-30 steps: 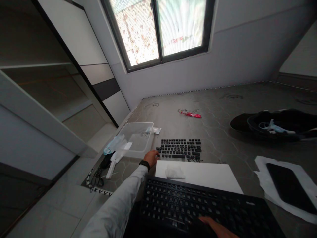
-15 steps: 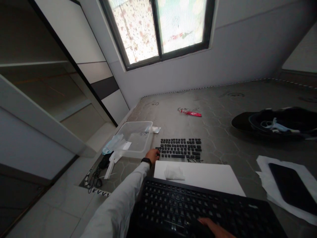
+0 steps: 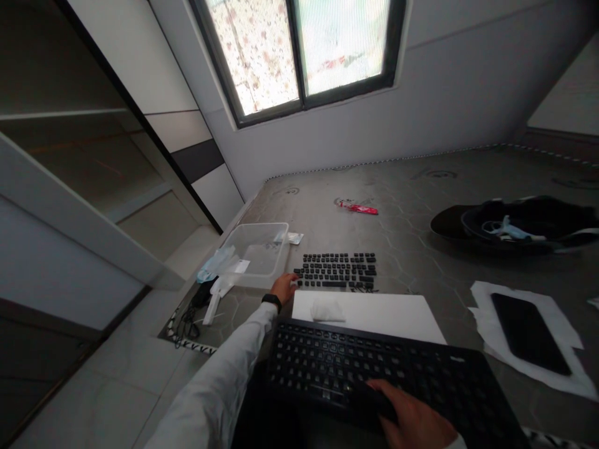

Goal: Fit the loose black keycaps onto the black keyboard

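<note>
My left hand (image 3: 284, 287) reaches to the left end of the laid-out black keycaps (image 3: 334, 269), its fingertips pinched around a keycap at the lower left corner. Close to me a black keyboard (image 3: 337, 358) lies tilted, its near edge lost in shadow. My right hand (image 3: 412, 415) is above its lower middle, fingers closed round a dark, rounded object (image 3: 374, 402); its kind cannot be made out. Under the keyboard's far edge lies a white board or box (image 3: 388, 307) with a folded white wipe (image 3: 327, 310) on it.
A clear plastic tub (image 3: 262, 249) stands at left, with plastic wrapping and cables (image 3: 187, 324) beside it. A red packet (image 3: 362, 209) lies farther back. To the right are a black cap (image 3: 449, 224) with a mask inside and a black phone (image 3: 528, 333) on white paper.
The view has shifted slightly, showing more of my right hand, which has come up and left over the keyboard. My left hand stays at the same corner of the keycaps.
</note>
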`<state>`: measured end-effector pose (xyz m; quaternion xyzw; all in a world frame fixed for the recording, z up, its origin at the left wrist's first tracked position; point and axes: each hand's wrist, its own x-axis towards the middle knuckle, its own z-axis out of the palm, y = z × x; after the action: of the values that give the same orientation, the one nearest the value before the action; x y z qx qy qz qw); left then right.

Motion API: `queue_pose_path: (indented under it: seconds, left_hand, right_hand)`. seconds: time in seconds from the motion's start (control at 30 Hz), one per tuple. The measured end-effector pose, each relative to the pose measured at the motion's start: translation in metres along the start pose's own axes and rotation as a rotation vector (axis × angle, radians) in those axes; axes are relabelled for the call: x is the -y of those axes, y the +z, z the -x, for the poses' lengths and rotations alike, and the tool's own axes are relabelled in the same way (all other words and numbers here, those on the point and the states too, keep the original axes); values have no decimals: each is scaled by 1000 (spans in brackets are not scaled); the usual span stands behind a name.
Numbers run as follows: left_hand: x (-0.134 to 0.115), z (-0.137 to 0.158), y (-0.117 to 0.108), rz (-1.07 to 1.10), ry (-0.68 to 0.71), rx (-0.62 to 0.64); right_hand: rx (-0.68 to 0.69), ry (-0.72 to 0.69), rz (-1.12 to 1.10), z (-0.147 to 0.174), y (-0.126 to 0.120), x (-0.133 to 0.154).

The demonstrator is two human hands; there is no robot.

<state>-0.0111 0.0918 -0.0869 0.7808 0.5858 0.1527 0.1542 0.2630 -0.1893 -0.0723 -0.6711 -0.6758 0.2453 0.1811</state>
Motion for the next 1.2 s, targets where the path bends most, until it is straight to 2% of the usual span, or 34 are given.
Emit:
queue_pose_path:
  seconds: [0.1, 0.23, 0.37, 0.43, 0.5, 0.63, 0.77, 0.83, 1.03, 1.2]
  left_hand:
    - [-2, 43, -21, 89, -65, -156]
    - [0, 135, -38, 190, -221, -306]
    - [-7, 231, -30, 283, -331, -307]
    - [-15, 264, -24, 312, -364, -292]
    - [-24, 285, -21, 353, -365, -254]
    - [-41, 296, -25, 332, -337, -147]
    - [-58, 298, -25, 261, -350, -79]
    - [-65, 300, -22, 228, -355, -66]
    - [-69, 299, -17, 108, -362, -49]
    - [-70, 299, -17, 20, -354, -67]
  right_hand:
    - [-53, 46, 77, 6, -22, 11]
    - [-136, 160, 170, 12, -47, 12]
    - [-235, 286, 240, 21, -61, -7]
    - [-298, 336, 259, 26, -65, -19]
    - [-364, 396, 263, 32, -69, -29]
    - [-472, 487, 196, 42, -75, -38]
    - [-615, 630, 72, 54, -69, -29]
    - [-620, 664, 41, 61, -61, -23]
    - [-626, 696, -60, 78, -42, -28]
    - [-662, 634, -136, 85, -36, -38]
